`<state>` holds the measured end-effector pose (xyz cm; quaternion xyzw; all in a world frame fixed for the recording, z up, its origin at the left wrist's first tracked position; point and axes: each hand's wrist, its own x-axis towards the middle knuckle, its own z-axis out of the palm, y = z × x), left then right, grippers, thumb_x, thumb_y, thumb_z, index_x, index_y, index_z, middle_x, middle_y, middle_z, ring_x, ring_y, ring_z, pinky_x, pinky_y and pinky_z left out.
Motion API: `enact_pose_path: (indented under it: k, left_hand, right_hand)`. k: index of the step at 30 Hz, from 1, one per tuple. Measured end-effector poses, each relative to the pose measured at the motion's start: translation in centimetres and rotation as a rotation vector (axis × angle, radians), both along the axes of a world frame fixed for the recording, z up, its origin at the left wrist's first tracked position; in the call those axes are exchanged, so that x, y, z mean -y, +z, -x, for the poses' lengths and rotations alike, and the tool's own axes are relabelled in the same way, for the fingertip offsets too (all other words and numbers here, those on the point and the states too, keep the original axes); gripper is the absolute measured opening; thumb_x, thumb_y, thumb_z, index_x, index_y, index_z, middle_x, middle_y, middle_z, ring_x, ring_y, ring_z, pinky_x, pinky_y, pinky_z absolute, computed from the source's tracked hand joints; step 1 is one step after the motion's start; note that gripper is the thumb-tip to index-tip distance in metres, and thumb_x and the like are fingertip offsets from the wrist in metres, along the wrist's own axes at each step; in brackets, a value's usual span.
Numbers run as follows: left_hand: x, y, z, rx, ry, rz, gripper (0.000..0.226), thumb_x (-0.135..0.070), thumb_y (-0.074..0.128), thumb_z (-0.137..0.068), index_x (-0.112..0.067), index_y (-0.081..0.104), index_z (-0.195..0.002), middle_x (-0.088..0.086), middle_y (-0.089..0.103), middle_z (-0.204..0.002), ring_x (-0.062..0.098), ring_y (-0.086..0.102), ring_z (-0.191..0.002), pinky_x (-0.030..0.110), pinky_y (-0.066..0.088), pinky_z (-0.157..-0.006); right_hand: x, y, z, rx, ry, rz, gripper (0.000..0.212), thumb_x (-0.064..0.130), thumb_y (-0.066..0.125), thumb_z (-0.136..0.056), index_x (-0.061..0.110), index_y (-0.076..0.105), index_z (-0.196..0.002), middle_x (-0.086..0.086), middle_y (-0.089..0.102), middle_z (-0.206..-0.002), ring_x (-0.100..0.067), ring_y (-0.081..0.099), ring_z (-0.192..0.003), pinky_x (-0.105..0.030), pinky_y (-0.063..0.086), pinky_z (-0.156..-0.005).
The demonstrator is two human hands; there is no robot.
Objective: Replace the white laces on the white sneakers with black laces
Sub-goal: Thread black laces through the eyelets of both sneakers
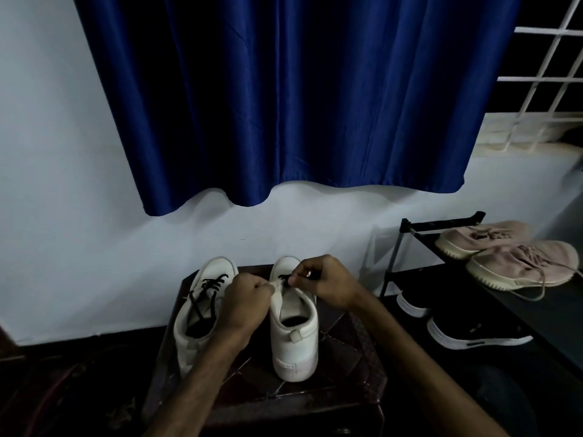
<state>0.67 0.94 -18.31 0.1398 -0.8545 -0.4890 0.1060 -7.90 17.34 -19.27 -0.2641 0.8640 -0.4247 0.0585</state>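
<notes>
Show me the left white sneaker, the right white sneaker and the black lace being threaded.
left white sneaker (220, 268), head view, toe cap.
right white sneaker (295, 348), head view, heel.
black lace (284, 276), head view, stretch across the right sneaker's eyelets.

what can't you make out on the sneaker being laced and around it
- Right sneaker eyelets, head view: the left hand and right hand cover them, so how far the lace is threaded is unclear.
- Lace ends, head view: hidden in the fingers.
- Left sneaker lacing, head view: partly behind the left hand.
- Black shoes, head view: too dark for detail.
</notes>
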Motion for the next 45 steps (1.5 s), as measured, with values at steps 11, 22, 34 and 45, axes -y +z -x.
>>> enact_pose_path:
  k: [11, 22, 34, 45]
  left_hand:
    - [-0.4, -0.3, -0.1, -0.006, 0.014, -0.18, 0.038, -0.037, 0.058, -0.063, -0.003, 0.071, -0.074, 0.02, 0.07, -0.077, 0.037, 0.069, -0.084, 0.052, 0.056, -0.077]
    - [-1.8, -2.3, -1.0, -0.092, 0.039, -0.331, 0.017, -0.025, 0.06, -0.089, -0.014, 0.072, -0.083, 0.006, 0.074, -0.08, 0.029, 0.071, -0.081, 0.053, 0.059, -0.073]
    - [-4.1, -3.3, -1.4, -0.189, 0.132, -0.128, 0.011, -0.02, 0.062, -0.087, -0.025, 0.056, -0.08, -0.004, 0.068, -0.082, 0.018, 0.066, -0.079, 0.041, 0.056, -0.068]
    - [-2.8, -0.2, -2.6, -0.405, 0.287, -1.355, 0.029, 0.0, 0.035, -0.103, -0.012, 0.044, -0.078, 0.004, 0.051, -0.061, 0.013, 0.061, -0.054, 0.031, 0.053, -0.072]
  right_hand:
    - [0.4, 1.0, -0.3, -0.071, 0.063, -0.064, 0.022, 0.061, 0.065, -0.071, 0.042, 0.073, -0.078, 0.017, 0.072, -0.079, -0.002, 0.065, -0.074, -0.038, 0.054, -0.076]
    - [1.4, 2.5, -1.6, -0.307, -0.013, -0.384, 0.004, 0.033, 0.066, -0.078, 0.029, 0.067, -0.079, 0.007, 0.068, -0.09, -0.016, 0.062, -0.081, -0.03, 0.049, -0.069]
    - [-1.6, 0.2, -4.6, -0.196, -0.024, -0.182, 0.055, 0.073, 0.053, -0.076, 0.03, 0.063, -0.109, 0.004, 0.054, -0.11, -0.014, 0.049, -0.113, -0.035, 0.043, -0.097]
    - [-1.3, -1.2, -6.1, -0.057, -0.246, 0.142, 0.054, 0.015, 0.078, -0.075, 0.017, 0.045, -0.119, 0.011, 0.049, -0.115, 0.015, 0.048, -0.107, -0.002, 0.041, -0.083]
